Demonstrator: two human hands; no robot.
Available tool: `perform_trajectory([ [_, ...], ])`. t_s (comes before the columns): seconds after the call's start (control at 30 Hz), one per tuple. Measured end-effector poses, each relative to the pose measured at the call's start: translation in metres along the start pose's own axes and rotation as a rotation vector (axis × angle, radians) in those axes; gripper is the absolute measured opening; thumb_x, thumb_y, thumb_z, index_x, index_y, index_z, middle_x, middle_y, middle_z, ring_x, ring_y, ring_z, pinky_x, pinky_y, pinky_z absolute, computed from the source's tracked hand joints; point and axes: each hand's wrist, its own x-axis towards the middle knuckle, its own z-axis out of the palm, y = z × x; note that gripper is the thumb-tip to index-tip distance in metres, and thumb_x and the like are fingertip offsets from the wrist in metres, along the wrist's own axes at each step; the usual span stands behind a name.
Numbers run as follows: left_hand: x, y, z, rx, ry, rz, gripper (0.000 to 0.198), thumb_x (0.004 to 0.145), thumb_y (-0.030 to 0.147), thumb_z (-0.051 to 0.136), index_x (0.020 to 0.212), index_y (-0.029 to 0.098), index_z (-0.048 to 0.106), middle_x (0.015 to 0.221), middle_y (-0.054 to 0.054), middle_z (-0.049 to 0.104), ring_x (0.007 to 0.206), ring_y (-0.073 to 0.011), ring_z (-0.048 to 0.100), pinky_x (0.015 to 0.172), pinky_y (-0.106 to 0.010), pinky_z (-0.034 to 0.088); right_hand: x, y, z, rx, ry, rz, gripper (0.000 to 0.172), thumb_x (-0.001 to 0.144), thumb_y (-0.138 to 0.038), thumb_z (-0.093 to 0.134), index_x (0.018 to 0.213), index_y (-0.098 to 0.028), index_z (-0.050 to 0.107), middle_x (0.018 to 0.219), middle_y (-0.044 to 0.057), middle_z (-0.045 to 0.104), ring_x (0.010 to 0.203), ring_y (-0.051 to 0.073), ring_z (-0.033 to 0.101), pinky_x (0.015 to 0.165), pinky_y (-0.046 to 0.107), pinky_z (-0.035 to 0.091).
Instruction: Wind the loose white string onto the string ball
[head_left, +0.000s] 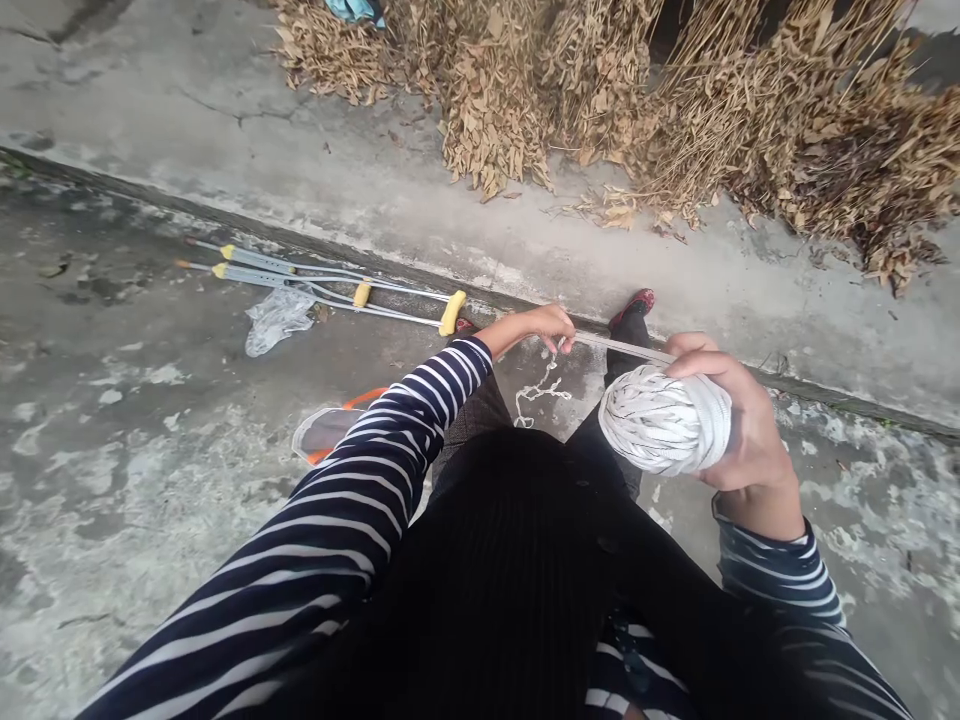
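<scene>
My right hand [742, 420] is wrapped round a large ball of white cord [660, 420], wound in many flat strands. From the top of the ball a taut length of cord [622, 346] runs left to my left hand [550, 325], whose fingers are closed on it. Below the left hand a loose, kinked tail of cord [541, 390] dangles in front of my legs. The palm side of the right hand is partly hidden by the ball.
Crutches [337, 285] with yellow pads lie on the concrete at left, beside a clear plastic bag [279, 320]. An orange-edged item [326, 432] sits partly behind my left sleeve. Dry plant stalks [510, 90] are heaped on a raised concrete ledge [375, 190] ahead.
</scene>
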Motion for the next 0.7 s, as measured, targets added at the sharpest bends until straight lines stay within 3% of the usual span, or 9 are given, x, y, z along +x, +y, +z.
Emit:
perform_trajectory([
  [0.13,0.001,-0.004,0.016,0.081,-0.153,-0.005,0.015,0.07,0.027,0.07,0.068,0.015,0.079,0.087,-0.012,0.08,0.091,-0.0206,0.074,0.073,-0.022,0.058,0.004,-0.008,-0.001,-0.035,-0.011,-0.034,0.062,0.061,-0.049,0.095,0.118,-0.033,0.076,0.131,0.009,0.057,0.129,0.034,0.053,0.109,0.048,0.051],
  [0.33,0.004,-0.022,0.05,0.202,-0.304,-0.059,0.011,0.07,0.023,0.068,0.067,0.016,0.076,0.083,-0.009,0.078,0.088,-0.0212,0.071,0.075,-0.028,0.058,0.006,-0.011,0.002,0.036,-0.01,0.025,0.064,0.058,-0.048,0.097,0.116,-0.029,0.076,0.124,0.01,0.063,0.115,0.032,0.062,0.098,0.046,0.057],
  [0.5,0.009,-0.039,0.05,0.198,-0.252,-0.046,0.013,0.07,0.024,0.067,0.066,0.017,0.076,0.085,-0.007,0.075,0.088,-0.0212,0.067,0.074,-0.029,0.06,0.003,-0.003,0.007,0.184,0.026,0.017,0.071,0.055,-0.057,0.097,0.117,-0.03,0.075,0.126,0.01,0.062,0.109,0.03,0.064,0.093,0.045,0.06],
  [0.7,-0.001,-0.06,0.044,0.16,-0.217,-0.061,0.013,0.07,0.025,0.07,0.065,0.017,0.078,0.086,-0.009,0.077,0.084,-0.0216,0.069,0.068,-0.03,0.062,-0.008,0.003,0.0,0.216,0.189,0.011,0.08,0.054,-0.075,0.091,0.12,-0.036,0.068,0.13,0.008,0.056,0.108,0.031,0.061,0.092,0.049,0.061],
])
